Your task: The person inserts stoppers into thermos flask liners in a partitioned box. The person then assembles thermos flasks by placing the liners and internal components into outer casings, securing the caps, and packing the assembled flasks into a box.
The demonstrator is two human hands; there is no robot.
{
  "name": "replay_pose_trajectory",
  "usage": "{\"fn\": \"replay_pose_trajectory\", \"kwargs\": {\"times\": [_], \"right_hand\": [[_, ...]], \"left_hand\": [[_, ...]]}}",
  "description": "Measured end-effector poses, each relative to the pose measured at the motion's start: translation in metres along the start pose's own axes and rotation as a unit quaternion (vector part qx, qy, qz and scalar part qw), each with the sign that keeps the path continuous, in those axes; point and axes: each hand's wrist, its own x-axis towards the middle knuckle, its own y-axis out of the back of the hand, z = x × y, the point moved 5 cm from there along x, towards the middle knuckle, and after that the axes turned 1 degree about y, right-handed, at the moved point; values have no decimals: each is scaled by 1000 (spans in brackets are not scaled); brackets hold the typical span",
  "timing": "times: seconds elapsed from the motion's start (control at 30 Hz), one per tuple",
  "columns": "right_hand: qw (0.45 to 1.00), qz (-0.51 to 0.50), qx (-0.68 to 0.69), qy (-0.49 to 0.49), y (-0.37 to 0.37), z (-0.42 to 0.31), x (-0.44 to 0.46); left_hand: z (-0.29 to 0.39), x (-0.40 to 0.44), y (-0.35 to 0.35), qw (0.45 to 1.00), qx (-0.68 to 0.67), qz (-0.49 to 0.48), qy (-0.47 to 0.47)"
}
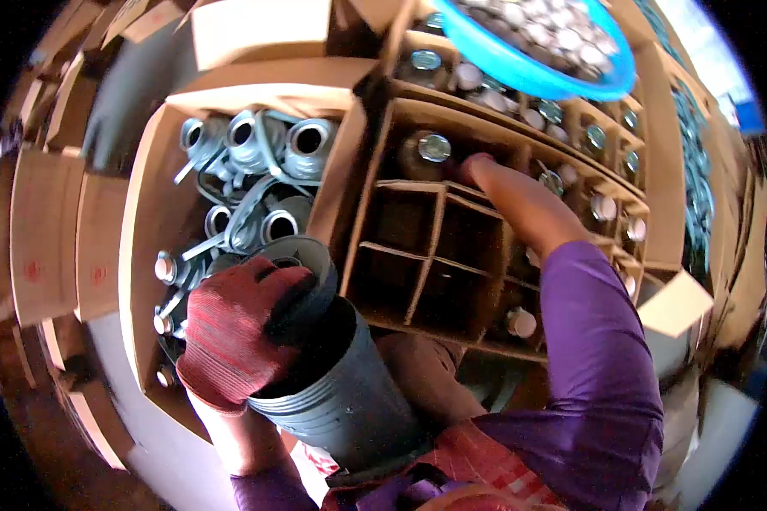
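Note:
My left hand [243, 328], in a red and dark work glove, is closed on a grey round top piece [315, 260] with a hole in it. It holds this piece over the open mouth of a grey ribbed cylinder [345, 400], which stands tilted against my lap. My bare right arm reaches into a divided cardboard box [439, 200]. Only part of my right hand [479, 167] shows there, beside a glass bottle [433, 149] with a shiny top. Its fingers are hidden in the compartment.
At left, a cardboard box [132, 272] holds several grey necked containers [308, 140] with straps and some capped bottles [165, 268]. A blue basin [486, 60] full of whitish caps rests on another bottle box at the back. Cardboard boxes [43, 230] stand further left.

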Motion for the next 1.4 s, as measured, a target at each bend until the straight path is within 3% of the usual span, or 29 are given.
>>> {"fn": "replay_pose_trajectory", "kwargs": {"times": [0.2,0.43,1.1,1.3,1.4], "right_hand": [[997,-25,-60,47,-20,7,35],[991,-92,-76,63,-67,43,8],[980,-128,-125,92,-83,54,-3],[958,-141,-193,160,-81,-6,60],[961,-114,-171,188,-50,2,60]], "left_hand": [[-37,0,-6,997,-38,32,63],[-63,16,-21,986,-7,48,157],[-72,17,-25,989,-47,88,111],[-75,15,-25,988,-51,93,115],[-72,17,-25,987,-59,113,97]]}}
